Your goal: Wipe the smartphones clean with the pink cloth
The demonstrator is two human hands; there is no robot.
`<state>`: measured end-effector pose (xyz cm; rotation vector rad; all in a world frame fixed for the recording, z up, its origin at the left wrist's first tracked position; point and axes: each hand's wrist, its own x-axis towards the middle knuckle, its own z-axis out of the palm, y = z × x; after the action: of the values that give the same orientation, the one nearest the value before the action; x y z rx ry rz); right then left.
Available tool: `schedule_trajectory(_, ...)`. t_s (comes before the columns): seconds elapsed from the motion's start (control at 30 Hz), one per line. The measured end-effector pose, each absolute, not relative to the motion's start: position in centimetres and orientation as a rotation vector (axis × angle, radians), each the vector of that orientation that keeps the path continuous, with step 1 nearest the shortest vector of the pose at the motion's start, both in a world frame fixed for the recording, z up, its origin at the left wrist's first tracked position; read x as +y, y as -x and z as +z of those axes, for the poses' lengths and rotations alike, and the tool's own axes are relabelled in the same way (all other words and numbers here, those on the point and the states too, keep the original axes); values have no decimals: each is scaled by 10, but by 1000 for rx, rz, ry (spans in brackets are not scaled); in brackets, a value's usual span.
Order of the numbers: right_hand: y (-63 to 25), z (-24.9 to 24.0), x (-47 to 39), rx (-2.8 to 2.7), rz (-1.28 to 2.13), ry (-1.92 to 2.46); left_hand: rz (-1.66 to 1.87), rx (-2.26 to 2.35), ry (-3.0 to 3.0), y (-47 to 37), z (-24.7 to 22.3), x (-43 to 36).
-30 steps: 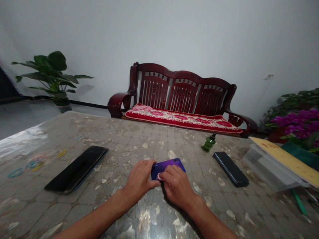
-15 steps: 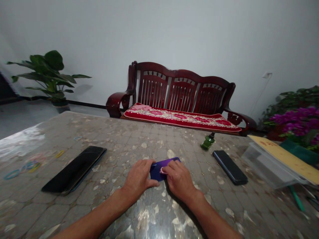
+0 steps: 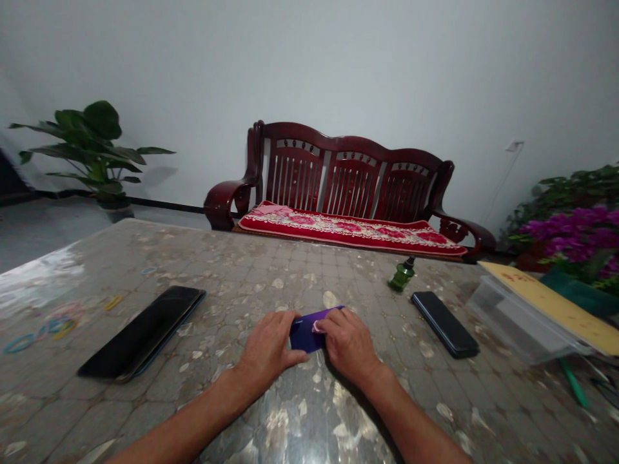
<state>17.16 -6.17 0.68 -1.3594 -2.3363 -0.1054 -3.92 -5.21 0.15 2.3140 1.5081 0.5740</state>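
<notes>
A blue-purple smartphone (image 3: 304, 338) lies back up on the table between my hands. My left hand (image 3: 271, 341) grips its left end, the thumb along the near edge and the fingers at the far side. A small pink-and-white wad (image 3: 316, 327), perhaps cloth or tissue, is pinched in the closed fingers of my right hand (image 3: 349, 341). It presses on the phone's back, and that hand covers the phone's right part.
A black tablet (image 3: 145, 332) and rubber bands (image 3: 60, 325) lie to the left. At the right are a green bottle (image 3: 401, 274), a dark oblong case (image 3: 445, 324) and a clear plastic box (image 3: 512, 322) under a yellow sheet (image 3: 551, 303). A wooden bench (image 3: 348, 177) stands behind the table (image 3: 232, 270).
My right hand has shifted slightly up and to the right over the phone's back with the pink wad. My left hand keeps its grip. The whole view has moved a little.
</notes>
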Motion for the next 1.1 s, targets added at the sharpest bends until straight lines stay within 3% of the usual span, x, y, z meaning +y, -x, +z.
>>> schedule_trajectory(0.2,-197,9,-53,-2145,-182,1644,559,1516,-2316,40,1,-53)
schedule_trajectory(0.43,-189,9,-58,-2277,-83,1448,572,1502,-2368,39,2,-54)
schedule_trajectory(0.63,-199,11,-54,-2115,-164,1678,524,1511,-2407,39,3,-55)
schedule_trajectory(0.83,-182,9,-66,-2259,-79,1507,513,1509,-2434,38,4,-56)
schedule_trajectory(1.1,-198,11,-54,-2098,-128,1718,419,1630,-2493,30,9,-63)
